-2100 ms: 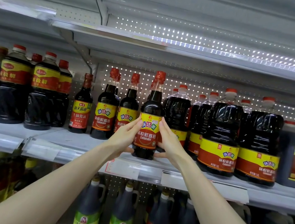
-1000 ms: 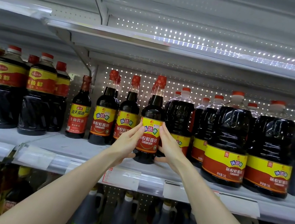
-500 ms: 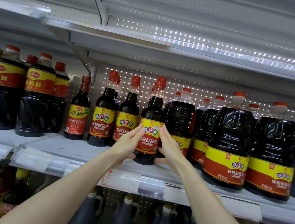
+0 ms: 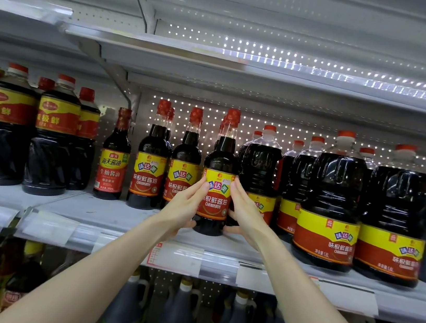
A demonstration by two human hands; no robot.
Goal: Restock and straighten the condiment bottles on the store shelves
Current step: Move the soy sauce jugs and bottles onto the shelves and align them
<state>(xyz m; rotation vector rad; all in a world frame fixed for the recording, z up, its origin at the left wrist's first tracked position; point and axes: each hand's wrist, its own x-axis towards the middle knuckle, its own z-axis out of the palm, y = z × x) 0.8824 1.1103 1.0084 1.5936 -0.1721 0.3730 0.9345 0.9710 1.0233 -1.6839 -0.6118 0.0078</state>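
Cupping the slim soy sauce bottle (image 4: 216, 186) between both palms — left hand (image 4: 183, 206) and right hand (image 4: 247, 212) pressing flat on either side of the label, a two-sided grip closed on the glass. Resting upright now on the middle shelf (image 4: 116, 216), base down near the front edge, label facing out; sitting a little deeper than a second ago and no longer shifting between the last views. Standing just right of two matching slim bottles (image 4: 167, 166), slightly forward of their row, and just beside the large jugs (image 4: 331, 208) on the right. Reading as the closing of this placement — probably needing only a small nudge back into line before letting go and moving on.
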